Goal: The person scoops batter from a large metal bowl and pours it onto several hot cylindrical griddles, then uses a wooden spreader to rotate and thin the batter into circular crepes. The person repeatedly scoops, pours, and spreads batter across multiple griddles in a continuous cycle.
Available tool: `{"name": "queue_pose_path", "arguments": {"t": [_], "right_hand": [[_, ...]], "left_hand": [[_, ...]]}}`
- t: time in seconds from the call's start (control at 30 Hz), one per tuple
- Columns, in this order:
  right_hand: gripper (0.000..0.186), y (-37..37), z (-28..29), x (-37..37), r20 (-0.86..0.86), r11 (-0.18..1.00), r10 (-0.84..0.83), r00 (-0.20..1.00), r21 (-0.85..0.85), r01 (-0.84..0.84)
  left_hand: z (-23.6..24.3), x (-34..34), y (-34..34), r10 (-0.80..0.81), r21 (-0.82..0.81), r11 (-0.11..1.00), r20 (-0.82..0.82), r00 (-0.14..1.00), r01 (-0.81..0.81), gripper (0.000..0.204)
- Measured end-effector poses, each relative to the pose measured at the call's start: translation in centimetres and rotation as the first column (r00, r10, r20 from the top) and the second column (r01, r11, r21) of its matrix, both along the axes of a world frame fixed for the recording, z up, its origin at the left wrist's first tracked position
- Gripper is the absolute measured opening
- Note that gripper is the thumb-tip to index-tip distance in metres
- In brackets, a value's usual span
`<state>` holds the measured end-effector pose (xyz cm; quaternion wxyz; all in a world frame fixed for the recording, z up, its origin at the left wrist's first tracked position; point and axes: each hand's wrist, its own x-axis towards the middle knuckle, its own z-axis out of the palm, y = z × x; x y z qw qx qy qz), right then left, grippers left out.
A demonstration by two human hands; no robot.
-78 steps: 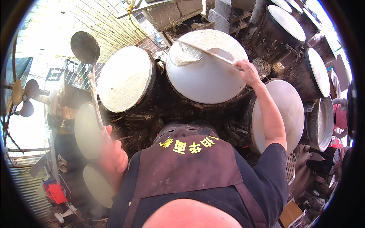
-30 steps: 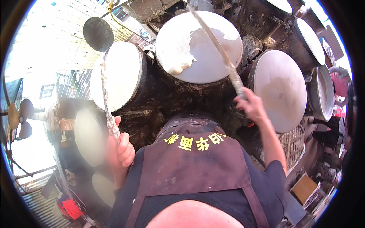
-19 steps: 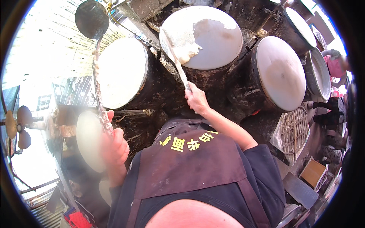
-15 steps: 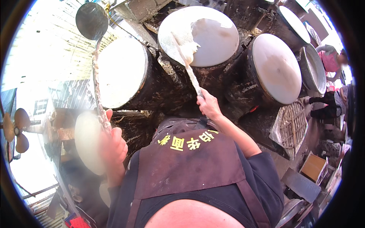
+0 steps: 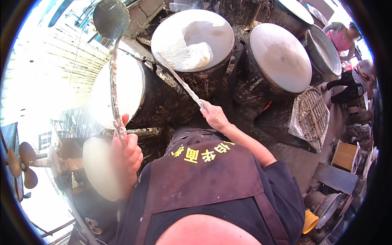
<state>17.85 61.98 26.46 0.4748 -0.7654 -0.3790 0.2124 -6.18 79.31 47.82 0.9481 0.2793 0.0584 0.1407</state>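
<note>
Soot-dark, pale-topped round drums (image 5: pixel 250 86) crowd a sunlit work area. The left hand (image 5: pixel 130 152) wraps its fingers around a long-handled, round-bowled dark metal ladle (image 5: pixel 114 77) at left; the right hand's (image 5: pixel 215 117) fingers circle a slender pale stick (image 5: pixel 182 84), its tip over the creamy white layer (image 5: pixel 195 56) on the far-centre drum (image 5: pixel 209 34).

A fan (image 5: pixel 23 165) is seen at frame left, a yellow container (image 5: pixel 310 221) at lower right, a pink-clad person (image 5: pixel 340 39) at upper right.
</note>
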Motion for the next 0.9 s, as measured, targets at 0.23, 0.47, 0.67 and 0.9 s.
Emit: {"name": "queue_pose_path", "arguments": {"t": [0.23, 0.47, 0.67, 0.9], "right_hand": [[0.038, -6.6, 0.9, 7.1, -0.008, 0.986, -0.160, 0.987, -0.047, 0.160], [0.038, -5.6, 4.8, 12.1, -0.339, 0.963, -0.251, 0.907, -0.184, 0.198], [0.038, -8.4, 1.0, 10.1, 0.140, 0.993, 0.070, 0.988, -0.099, -0.056], [0.033, -8.4, 2.5, 16.8, 0.080, 0.991, -0.117, 0.990, -0.061, 0.122]], "left_hand": [[0.3, 2.2, -1.5, 0.030, -0.036, 0.999, -0.046, 0.998, -0.032, 0.059], [0.6, 4.0, -2.3, 0.027, -0.036, 0.999, -0.101, 0.994, -0.030, 0.058], [-0.4, 4.9, -2.1, -0.031, -0.119, 0.993, -0.035, 0.999, 0.026, 0.057], [0.3, 6.8, -2.5, -0.020, -0.076, 0.997, -0.106, 0.994, 0.012, 0.058]]}}
